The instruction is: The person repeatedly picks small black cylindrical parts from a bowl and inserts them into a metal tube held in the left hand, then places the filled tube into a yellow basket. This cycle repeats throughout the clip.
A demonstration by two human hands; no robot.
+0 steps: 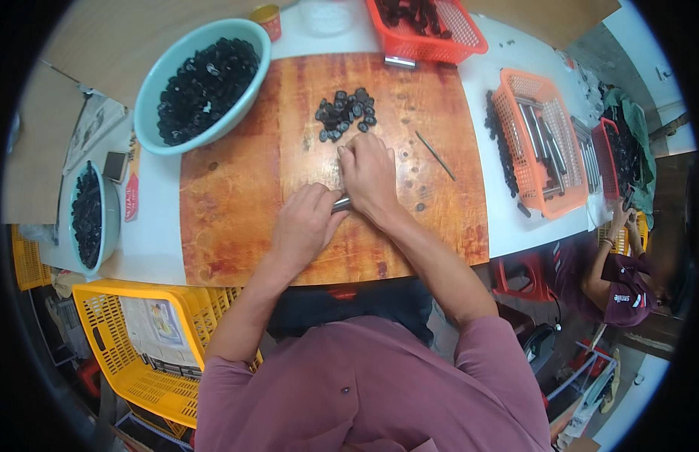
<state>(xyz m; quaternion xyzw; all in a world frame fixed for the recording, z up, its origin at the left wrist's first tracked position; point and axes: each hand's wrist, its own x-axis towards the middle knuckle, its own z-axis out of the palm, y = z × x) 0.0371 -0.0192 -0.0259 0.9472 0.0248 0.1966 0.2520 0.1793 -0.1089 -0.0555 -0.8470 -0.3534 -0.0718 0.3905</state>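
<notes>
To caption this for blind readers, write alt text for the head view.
A person's left hand grips a metallic cylinder over a stained wooden board; the right hand, its grip hidden, is beside it, just below a pile of small black pieces. A pale-green basin of dark pieces stands at upper left, a salmon basket of metallic rods at right.

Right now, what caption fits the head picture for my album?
Left hand gripping a silvery rod, right hand near the small black pieces on a board.
</notes>
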